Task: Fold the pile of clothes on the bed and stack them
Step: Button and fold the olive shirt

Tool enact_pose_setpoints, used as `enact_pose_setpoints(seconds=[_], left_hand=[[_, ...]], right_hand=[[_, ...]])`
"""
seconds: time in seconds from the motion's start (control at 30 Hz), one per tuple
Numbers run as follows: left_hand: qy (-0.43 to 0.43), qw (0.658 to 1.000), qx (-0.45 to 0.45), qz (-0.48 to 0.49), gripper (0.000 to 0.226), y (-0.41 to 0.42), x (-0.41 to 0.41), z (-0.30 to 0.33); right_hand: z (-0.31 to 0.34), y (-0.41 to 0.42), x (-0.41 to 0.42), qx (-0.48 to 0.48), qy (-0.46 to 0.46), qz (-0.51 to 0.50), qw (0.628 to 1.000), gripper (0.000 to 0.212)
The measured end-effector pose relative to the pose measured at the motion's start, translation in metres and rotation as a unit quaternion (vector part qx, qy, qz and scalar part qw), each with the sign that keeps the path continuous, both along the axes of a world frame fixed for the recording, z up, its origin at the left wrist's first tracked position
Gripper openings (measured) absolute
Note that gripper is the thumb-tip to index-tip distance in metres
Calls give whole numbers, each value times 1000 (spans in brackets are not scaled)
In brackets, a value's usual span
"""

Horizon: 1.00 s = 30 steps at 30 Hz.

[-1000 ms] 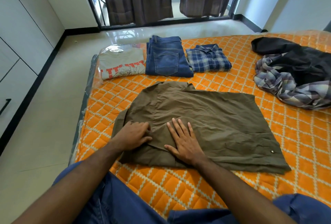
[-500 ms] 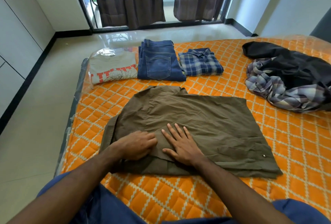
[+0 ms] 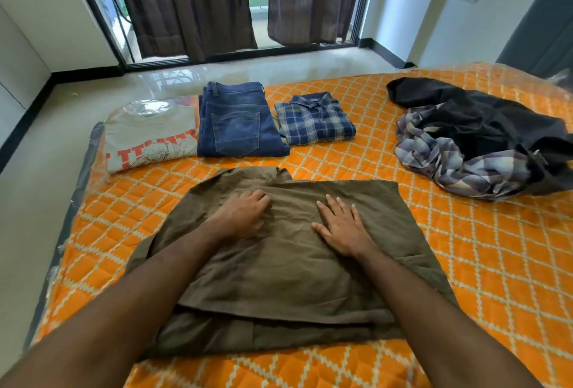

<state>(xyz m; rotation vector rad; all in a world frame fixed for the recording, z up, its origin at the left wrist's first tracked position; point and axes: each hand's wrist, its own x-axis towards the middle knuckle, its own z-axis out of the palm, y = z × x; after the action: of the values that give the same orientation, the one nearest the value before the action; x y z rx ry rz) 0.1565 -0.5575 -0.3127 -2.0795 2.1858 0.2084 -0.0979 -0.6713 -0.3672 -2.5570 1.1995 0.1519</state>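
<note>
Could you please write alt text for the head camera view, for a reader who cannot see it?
Both hands, left and right, press flat on an olive shirt on an orange bed. Beyond lie a folded T-shirt, jeans and plaid shirt; an unfolded pile sits right.

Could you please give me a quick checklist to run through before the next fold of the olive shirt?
1. Both hands on olive shirt: ok, left hand, right hand.
2. Right hand flat: ok.
3. Cloth smooth: not ok, creases between the hands.
4. Bed bare beside shirt: ok.
5. Folded jeans apart from shirt: ok.
6. Sleeves tucked under: cannot tell.
</note>
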Motion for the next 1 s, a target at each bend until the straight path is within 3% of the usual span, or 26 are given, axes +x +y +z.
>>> enact_pose_setpoints(seconds=[0.07,0.17,0.33,0.47,0.53,0.6,0.67,0.77,0.87,1.0], left_hand=[[-40,998,-43,20,52,-31,-1,2],[-25,994,-70,84,60,-73,27,2],[10,984,70,164,87,-113,76,-9],[12,990,85,108,36,-112,86,-8],[9,1000,-1,28,20,-97,80,-3],[41,988,-122,-84,16,-72,66,1],[47,959,-180,-213,13,-38,47,2],[23,929,-137,-342,9,7,26,-9],[24,930,-102,-351,11,37,17,-17],[9,938,-93,-333,7,58,5,-20]], right_hand=[[4,-27,5,-12,-12,-7,1000,64],[10,-72,19,-15,-78,-29,996,55],[17,-109,61,87,-179,-58,978,35],[27,-111,94,129,-230,-42,964,28],[32,-114,106,169,-247,-55,952,28],[38,-117,116,219,-252,-83,939,29],[43,-116,121,244,-229,-81,939,28],[46,-100,127,246,-128,-6,961,25],[46,-70,130,193,-13,61,979,46],[42,-34,123,140,72,68,985,66]])
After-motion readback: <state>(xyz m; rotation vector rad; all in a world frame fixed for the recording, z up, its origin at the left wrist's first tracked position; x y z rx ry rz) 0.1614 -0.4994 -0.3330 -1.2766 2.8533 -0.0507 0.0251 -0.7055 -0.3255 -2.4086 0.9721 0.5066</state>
